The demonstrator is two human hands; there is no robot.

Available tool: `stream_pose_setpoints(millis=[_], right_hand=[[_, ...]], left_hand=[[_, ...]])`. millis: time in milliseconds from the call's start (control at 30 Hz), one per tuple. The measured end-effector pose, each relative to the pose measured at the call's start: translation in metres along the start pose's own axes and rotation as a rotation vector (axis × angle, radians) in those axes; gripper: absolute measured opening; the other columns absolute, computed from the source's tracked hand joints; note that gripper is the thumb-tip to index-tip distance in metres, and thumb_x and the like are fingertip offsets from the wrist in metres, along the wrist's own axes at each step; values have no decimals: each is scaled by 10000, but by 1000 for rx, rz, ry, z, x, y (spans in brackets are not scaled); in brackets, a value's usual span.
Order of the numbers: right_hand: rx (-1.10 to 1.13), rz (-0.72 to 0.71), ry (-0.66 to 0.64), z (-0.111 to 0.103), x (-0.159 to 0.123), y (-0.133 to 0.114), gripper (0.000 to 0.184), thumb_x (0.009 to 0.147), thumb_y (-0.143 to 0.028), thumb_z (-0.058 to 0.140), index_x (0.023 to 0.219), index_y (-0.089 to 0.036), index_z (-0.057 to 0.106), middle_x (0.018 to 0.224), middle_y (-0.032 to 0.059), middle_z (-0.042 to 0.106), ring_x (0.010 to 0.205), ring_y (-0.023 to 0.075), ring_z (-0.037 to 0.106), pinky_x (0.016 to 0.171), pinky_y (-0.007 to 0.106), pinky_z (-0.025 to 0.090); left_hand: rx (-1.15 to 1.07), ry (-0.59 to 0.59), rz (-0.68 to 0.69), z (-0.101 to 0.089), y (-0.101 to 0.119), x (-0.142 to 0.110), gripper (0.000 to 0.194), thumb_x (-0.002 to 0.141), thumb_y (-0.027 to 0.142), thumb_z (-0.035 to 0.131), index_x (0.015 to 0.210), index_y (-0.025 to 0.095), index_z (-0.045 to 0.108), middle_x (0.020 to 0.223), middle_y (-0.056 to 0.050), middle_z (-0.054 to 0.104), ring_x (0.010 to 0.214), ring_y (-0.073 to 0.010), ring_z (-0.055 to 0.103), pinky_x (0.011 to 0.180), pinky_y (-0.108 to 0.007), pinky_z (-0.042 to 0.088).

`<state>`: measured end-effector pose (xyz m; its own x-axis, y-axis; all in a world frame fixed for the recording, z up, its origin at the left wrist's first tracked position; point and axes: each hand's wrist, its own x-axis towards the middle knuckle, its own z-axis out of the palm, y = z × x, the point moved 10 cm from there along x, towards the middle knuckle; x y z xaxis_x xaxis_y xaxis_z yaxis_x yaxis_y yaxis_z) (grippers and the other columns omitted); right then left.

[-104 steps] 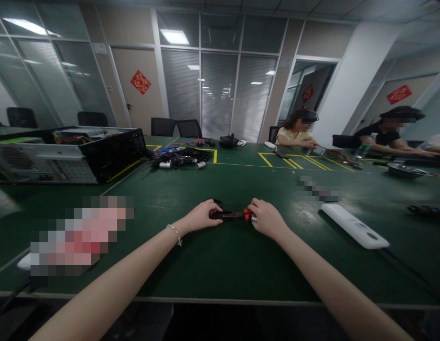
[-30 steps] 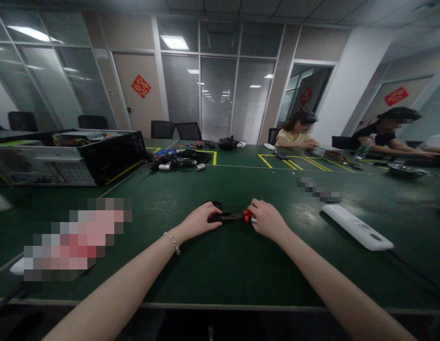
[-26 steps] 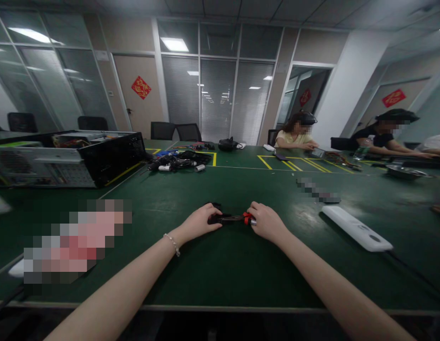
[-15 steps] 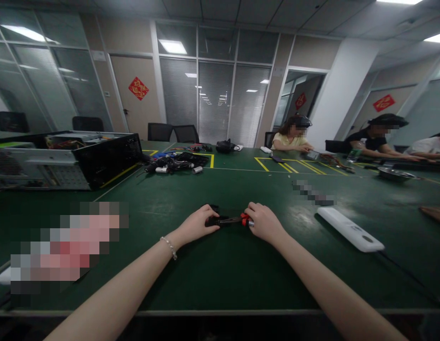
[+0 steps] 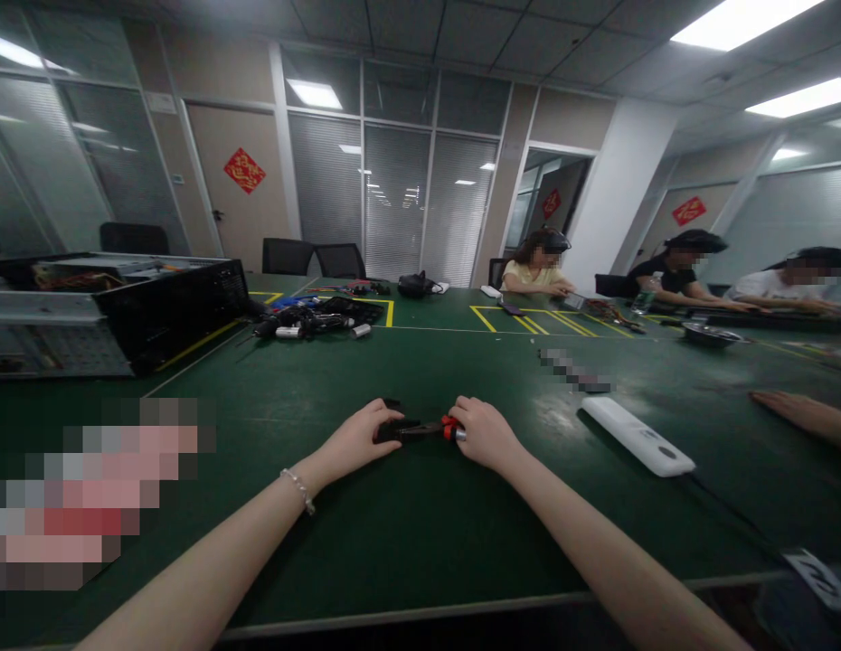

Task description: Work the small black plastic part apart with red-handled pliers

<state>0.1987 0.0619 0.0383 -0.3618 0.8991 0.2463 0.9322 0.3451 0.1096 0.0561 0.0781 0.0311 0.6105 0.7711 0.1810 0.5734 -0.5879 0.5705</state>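
I have the right hand (image 5: 485,429) wrapped around the handles of a pair of pliers (image 5: 430,429), red grips showing at the fingers, metal nose pointing across toward the left hand (image 5: 363,438). That left hand pinches a dark part (image 5: 408,424) between thumb and fingers. The nose of the pliers reaches it, but from my view I cannot tell whether the tips bite on it or lie alongside. Both things sit low over the green worktop (image 5: 427,533), near its front edge and between the two hands. Just behind the left fingers I see another black shape (image 5: 386,404), partly covered. To the right of the right hand lies a white power strip (image 5: 637,436), its cable trailing toward the edge; further right, another person's hand (image 5: 793,411) rests flat. Far left stands a computer case (image 5: 183,316), with a heap of cables (image 5: 318,315) beside it.
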Motion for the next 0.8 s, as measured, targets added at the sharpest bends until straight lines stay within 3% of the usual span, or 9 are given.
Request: stream_pose_setpoints(millis=[800], right_hand=[[-22, -25, 42, -6, 0, -1, 219, 710, -177, 464, 910, -165, 552, 898, 58, 533, 781, 153, 463, 679, 260, 347]], left_hand=[[18, -5, -27, 0, -6, 2, 348, 722, 412, 538, 1030, 252, 522, 976, -13, 475, 749, -157, 497, 626, -278, 437]])
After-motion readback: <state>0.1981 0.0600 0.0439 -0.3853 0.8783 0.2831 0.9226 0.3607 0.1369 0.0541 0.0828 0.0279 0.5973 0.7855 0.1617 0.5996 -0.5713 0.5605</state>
